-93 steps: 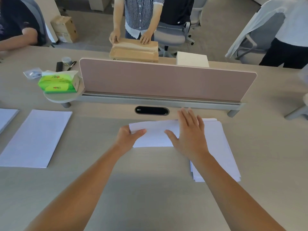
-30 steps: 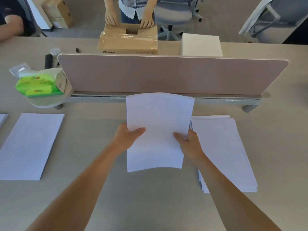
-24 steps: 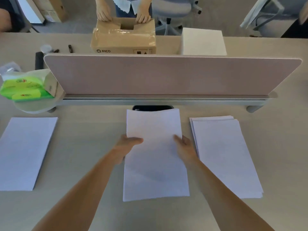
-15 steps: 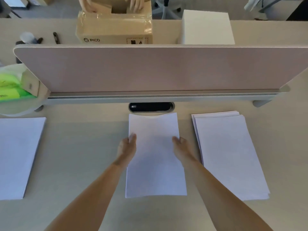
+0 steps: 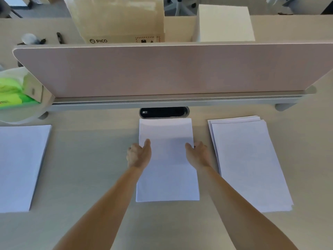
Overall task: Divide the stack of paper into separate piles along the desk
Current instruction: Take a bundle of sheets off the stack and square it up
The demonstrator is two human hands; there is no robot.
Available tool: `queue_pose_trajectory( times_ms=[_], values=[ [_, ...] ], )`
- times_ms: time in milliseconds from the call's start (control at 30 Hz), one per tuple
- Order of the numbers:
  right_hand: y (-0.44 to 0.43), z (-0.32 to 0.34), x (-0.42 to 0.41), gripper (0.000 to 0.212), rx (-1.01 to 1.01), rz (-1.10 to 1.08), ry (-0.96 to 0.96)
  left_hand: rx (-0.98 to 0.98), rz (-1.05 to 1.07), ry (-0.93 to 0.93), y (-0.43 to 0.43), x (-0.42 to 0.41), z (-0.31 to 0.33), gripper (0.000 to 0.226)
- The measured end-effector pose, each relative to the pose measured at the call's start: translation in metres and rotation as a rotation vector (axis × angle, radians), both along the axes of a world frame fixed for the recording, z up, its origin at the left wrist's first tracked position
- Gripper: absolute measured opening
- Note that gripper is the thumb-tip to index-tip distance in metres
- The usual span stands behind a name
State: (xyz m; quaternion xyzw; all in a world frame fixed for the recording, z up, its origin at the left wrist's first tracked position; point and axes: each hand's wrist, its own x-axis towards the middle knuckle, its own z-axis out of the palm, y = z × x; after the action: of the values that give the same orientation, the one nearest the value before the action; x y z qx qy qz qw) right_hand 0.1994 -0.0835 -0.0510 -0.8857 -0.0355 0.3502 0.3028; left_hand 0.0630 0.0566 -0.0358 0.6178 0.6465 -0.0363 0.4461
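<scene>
A thin white pile of paper (image 5: 167, 179) lies flat on the desk (image 5: 90, 159) straight in front of me. My left hand (image 5: 138, 156) holds its left edge, thumb on top and fingers curled beside it. My right hand (image 5: 197, 155) holds the right edge the same way. To the right lies the thicker, slightly fanned stack of paper (image 5: 248, 163), a small gap away from the middle pile. Another white pile (image 5: 19, 165) lies at the far left, partly cut off by the frame.
A pink divider screen (image 5: 162, 69) stands across the desk behind the piles, with a dark cable port (image 5: 164, 112) just beyond the middle pile. Green tissue packs (image 5: 10, 91) sit at the left. A cardboard box (image 5: 119, 18) and a white box (image 5: 224, 24) stand behind the screen.
My hands lifted a batch of sheets off the right stack, carried it left and laid it flat in the middle. The pile now rests on the desk with my hands at its sides.
</scene>
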Motion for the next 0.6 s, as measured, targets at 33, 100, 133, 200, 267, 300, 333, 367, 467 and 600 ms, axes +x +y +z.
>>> queue_pose_trajectory(
  times_ms=[33,100,133,200,267,300,333,367,467,600],
  values=[
    [0.001,0.001,0.0,0.033,-0.009,0.005,0.007,-0.005,0.008,0.001,-0.002,0.002,0.001,0.083],
    [0.003,-0.001,-0.001,0.051,-0.036,0.011,0.013,-0.002,0.016,0.007,-0.007,0.006,0.007,0.081],
    [0.003,-0.002,-0.002,0.055,-0.045,0.021,0.024,0.006,0.003,0.012,-0.011,0.008,0.009,0.077],
    [0.001,0.0,-0.002,0.062,-0.035,0.056,0.047,0.01,-0.034,0.006,-0.019,0.01,0.009,0.073],
    [-0.003,0.004,-0.001,0.071,-0.014,0.098,0.08,-0.012,-0.034,-0.017,-0.024,0.008,0.008,0.072],
    [-0.005,0.007,0.0,0.073,-0.003,0.12,0.084,-0.023,-0.02,-0.027,-0.025,0.007,0.009,0.071],
    [-0.009,0.008,0.0,0.072,-0.002,0.13,0.085,-0.032,-0.001,-0.036,-0.025,0.004,0.008,0.07],
    [-0.013,0.01,0.0,0.067,-0.013,0.124,0.079,-0.04,0.024,-0.035,-0.025,-0.001,0.006,0.07],
    [-0.03,0.012,-0.007,0.049,-0.075,-0.007,0.07,-0.042,0.08,0.049,-0.028,-0.021,0.006,0.071],
    [-0.06,0.007,-0.032,0.034,-0.12,-0.071,0.167,-0.05,0.074,0.165,-0.044,-0.053,0.005,0.068]
  ],
)
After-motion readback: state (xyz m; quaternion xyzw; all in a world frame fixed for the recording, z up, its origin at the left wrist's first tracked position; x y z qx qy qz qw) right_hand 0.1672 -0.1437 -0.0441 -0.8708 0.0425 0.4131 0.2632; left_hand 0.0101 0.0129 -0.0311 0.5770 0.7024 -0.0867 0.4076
